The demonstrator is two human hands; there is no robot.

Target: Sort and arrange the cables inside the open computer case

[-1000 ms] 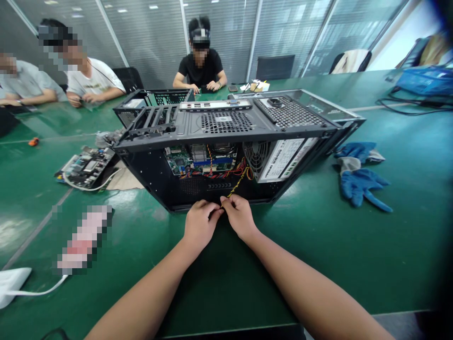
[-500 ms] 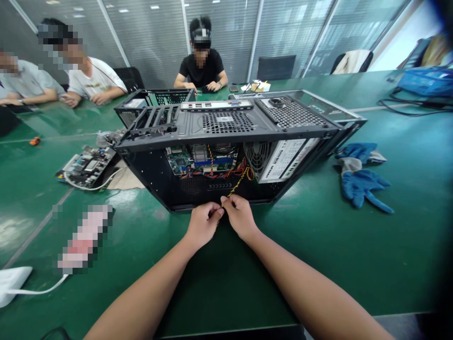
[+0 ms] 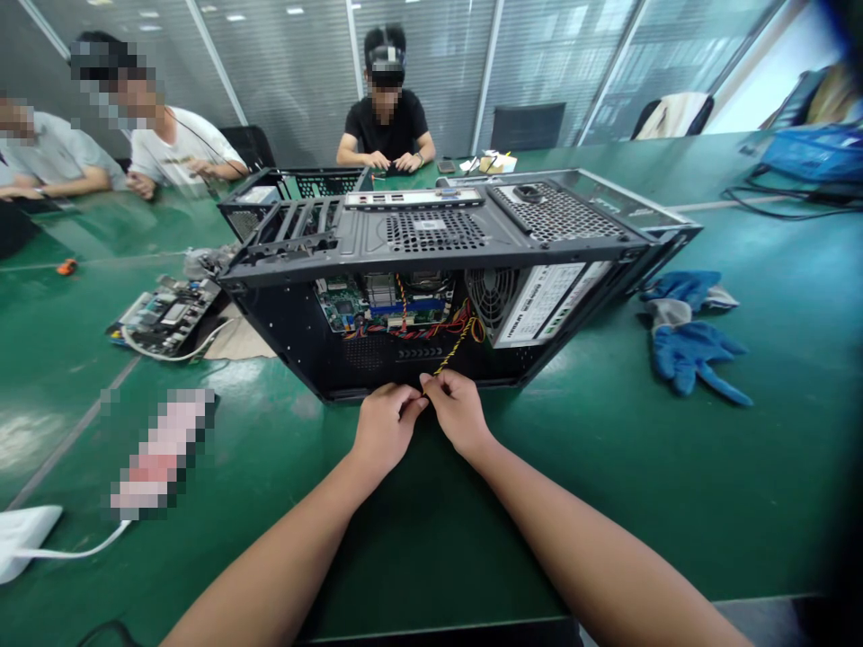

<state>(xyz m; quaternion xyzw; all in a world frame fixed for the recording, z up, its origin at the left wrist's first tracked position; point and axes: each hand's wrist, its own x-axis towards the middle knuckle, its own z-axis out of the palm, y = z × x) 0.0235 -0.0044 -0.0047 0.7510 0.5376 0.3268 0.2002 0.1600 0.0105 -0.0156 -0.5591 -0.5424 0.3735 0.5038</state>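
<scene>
A black computer case (image 3: 431,256) lies on the green table with its open side towards me. Inside it show a motherboard (image 3: 343,305), a fan, a power supply (image 3: 543,301) with a white label, and bundled red and black wires. A twisted yellow-and-black cable (image 3: 453,349) runs from below the power supply out over the case's near edge. My left hand (image 3: 387,422) and my right hand (image 3: 459,412) pinch this cable close together, thumbs against fingertips. The cable's end is hidden by my fingers.
Blue work gloves (image 3: 694,346) lie on the right. At the left are loose circuit boards (image 3: 168,314), a blurred-out phone-like object (image 3: 165,454), and a white power adapter (image 3: 27,539) with a cord. A second case (image 3: 303,182) stands behind. Several people sit across the table.
My hands stay at nearly the same spot on the cable. The left fingers have shifted slightly, and the cable part seen below them earlier is out of sight.
</scene>
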